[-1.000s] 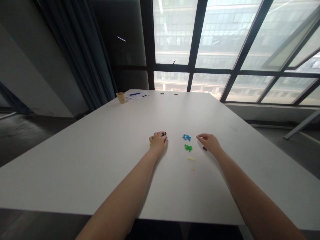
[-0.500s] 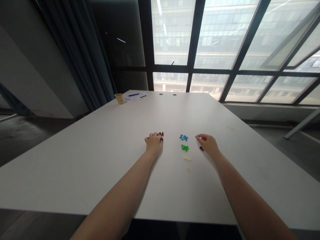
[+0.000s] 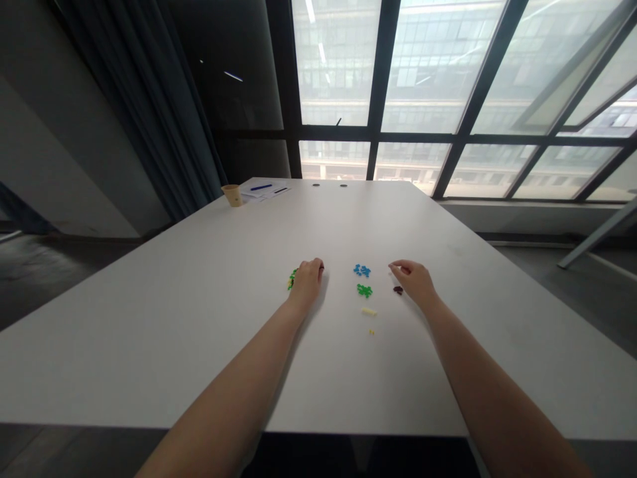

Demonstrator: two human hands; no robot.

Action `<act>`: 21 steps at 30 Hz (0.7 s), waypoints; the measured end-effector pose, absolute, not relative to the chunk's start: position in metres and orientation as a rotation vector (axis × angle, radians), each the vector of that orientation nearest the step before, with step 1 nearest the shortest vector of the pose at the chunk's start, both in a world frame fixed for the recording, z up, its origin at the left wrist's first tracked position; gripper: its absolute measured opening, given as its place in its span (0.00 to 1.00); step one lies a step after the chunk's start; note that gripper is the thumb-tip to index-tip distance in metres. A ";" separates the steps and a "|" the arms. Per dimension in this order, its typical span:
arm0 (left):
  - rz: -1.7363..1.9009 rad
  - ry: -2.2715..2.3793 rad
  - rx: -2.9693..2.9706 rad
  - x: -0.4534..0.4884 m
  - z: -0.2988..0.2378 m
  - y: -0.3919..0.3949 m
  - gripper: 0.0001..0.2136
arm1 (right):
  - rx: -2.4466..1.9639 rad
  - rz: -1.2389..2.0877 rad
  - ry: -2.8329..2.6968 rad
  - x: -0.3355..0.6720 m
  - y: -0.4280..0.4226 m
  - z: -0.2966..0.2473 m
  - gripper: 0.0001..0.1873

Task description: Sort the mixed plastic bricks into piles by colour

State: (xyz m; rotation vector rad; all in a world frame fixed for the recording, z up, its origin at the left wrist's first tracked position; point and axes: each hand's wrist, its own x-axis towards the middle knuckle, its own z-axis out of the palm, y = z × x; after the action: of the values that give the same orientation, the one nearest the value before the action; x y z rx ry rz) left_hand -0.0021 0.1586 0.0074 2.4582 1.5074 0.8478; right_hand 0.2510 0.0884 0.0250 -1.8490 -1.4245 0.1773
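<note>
My left hand (image 3: 307,279) rests on the white table with its fingers curled closed over small dark brown pieces (image 3: 322,268), of which only a bit shows at the fingertips. Beside it on the left, partly covered, lies a cluster of green and yellow pieces (image 3: 291,279). My right hand (image 3: 413,275) is closed in a pinch just above the tabletop; whatever sits between thumb and finger is too small to make out. Under its wrist side are more dark brown pieces (image 3: 398,290). Between the hands lie blue pieces (image 3: 362,270) and green pieces (image 3: 365,291).
Nearer to me are a pale yellow strip (image 3: 369,311) and tiny yellow pieces (image 3: 371,332). At the far left of the table (image 3: 209,372) stand a paper cup (image 3: 232,195) and sheets of paper (image 3: 269,193) with a blue pen (image 3: 261,187). Windows rise behind.
My left hand has shifted over the dark brown pieces, covering them and baring the green and yellow cluster at its left. My right hand keeps its pinch in nearly the same place.
</note>
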 end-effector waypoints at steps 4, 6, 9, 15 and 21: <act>0.963 1.261 2.438 0.001 0.013 0.153 0.09 | -1.855 0.192 -1.439 0.251 0.089 0.024 0.18; 1.023 1.094 2.398 0.004 0.019 0.144 0.08 | -1.852 0.204 -1.462 0.247 0.088 0.026 0.18; 1.057 0.897 2.311 0.008 0.025 0.129 0.08 | -1.794 0.217 -1.535 0.236 0.084 0.031 0.16; 1.041 0.699 2.308 0.007 0.025 0.120 0.09 | -1.438 0.206 -1.804 0.207 0.069 0.046 0.12; 1.001 0.726 2.376 0.006 0.025 0.123 0.09 | -1.251 0.157 -1.900 0.199 0.065 0.046 0.10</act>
State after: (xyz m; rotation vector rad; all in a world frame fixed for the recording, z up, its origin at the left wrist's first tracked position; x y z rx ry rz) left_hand 0.0063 0.1231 0.0252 2.3757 0.7262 1.0008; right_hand 0.1990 0.0653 0.0464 -1.2511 -1.8996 0.1569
